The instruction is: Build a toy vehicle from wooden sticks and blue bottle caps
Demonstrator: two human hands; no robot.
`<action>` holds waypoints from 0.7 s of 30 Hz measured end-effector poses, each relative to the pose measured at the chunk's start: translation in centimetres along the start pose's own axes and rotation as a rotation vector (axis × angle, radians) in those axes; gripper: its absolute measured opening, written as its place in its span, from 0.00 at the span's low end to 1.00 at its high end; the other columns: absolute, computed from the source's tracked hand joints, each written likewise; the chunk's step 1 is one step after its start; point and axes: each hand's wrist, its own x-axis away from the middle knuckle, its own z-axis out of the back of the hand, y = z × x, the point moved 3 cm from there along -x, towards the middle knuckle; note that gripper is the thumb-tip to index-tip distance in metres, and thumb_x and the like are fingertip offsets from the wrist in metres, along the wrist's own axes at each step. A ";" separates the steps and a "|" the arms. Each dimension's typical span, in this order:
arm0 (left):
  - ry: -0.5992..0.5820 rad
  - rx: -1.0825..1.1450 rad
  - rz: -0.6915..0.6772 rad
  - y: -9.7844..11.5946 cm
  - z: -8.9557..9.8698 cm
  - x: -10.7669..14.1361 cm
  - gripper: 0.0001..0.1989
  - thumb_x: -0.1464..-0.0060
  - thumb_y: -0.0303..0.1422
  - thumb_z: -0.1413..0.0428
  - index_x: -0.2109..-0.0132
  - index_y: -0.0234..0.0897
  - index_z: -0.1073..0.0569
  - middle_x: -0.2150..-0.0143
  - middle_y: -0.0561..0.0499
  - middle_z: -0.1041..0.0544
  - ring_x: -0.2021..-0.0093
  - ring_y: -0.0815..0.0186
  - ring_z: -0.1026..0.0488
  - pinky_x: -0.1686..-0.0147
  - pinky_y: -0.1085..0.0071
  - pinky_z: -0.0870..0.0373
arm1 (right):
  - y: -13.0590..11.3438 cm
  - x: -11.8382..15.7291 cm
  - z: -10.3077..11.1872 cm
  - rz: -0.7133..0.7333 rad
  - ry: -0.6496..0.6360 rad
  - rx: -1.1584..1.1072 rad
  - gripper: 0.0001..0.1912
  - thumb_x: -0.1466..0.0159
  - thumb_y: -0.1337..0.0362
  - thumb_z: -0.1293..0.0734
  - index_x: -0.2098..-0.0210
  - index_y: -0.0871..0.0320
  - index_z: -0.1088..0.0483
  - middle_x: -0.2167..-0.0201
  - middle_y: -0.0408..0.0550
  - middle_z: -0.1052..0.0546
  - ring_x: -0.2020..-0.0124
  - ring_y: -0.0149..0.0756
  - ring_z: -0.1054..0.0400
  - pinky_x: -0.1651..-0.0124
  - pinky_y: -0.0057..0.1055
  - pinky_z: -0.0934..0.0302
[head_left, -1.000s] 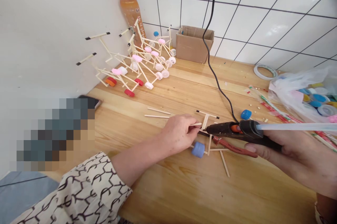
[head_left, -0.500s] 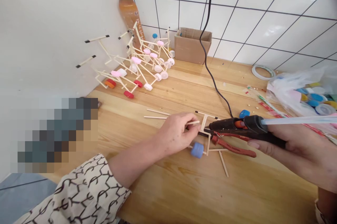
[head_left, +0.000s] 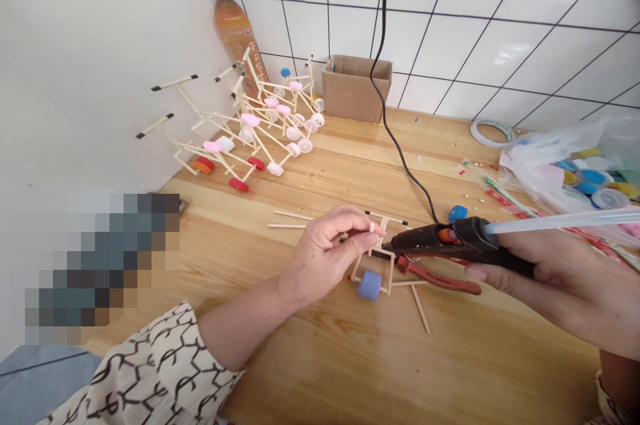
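The left hand pinches what seems a short pale wooden stick, fingertips together, over a frame of glued wooden sticks with a blue bottle-cap wheel, mid-table. The right hand's fingers clamp a black hot-glue gun.

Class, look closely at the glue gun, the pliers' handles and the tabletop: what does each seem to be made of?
The glue gun looks like black moulded plastic, smooth with a dull sheen. The pliers' handles look like a glossy red plastic or rubber coating. The tabletop looks like varnished wood, perhaps pine, showing grain, plank joints and a soft shine.
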 end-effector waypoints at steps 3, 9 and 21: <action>0.052 -0.105 -0.100 0.2 -0.1 0.3 0.03 0.48 0.27 0.44 0.66 0.34 0.25 0.67 0.50 0.22 0.67 0.70 0.26 0.66 0.74 0.27 | -0.1 0.0 0.0 0.005 -0.025 0.017 0.17 0.37 0.52 0.40 0.50 0.44 0.33 0.62 0.41 0.22 0.65 0.40 0.27 0.68 0.31 0.31; 0.037 -0.326 -0.312 0.4 -0.2 0.9 0.04 0.47 0.23 0.44 0.65 0.34 0.26 0.67 0.49 0.21 0.65 0.71 0.24 0.63 0.75 0.27 | -0.1 0.1 0.0 0.003 -0.014 0.015 0.17 0.37 0.52 0.40 0.50 0.44 0.34 0.62 0.40 0.22 0.63 0.40 0.27 0.67 0.31 0.31; -0.014 -0.414 -0.405 0.2 0.0 0.8 0.05 0.47 0.21 0.46 0.65 0.34 0.27 0.67 0.49 0.22 0.65 0.71 0.25 0.63 0.76 0.27 | -0.6 -0.2 0.2 0.055 -0.011 -0.026 0.15 0.36 0.54 0.40 0.50 0.43 0.35 0.56 0.39 0.23 0.62 0.40 0.28 0.64 0.31 0.32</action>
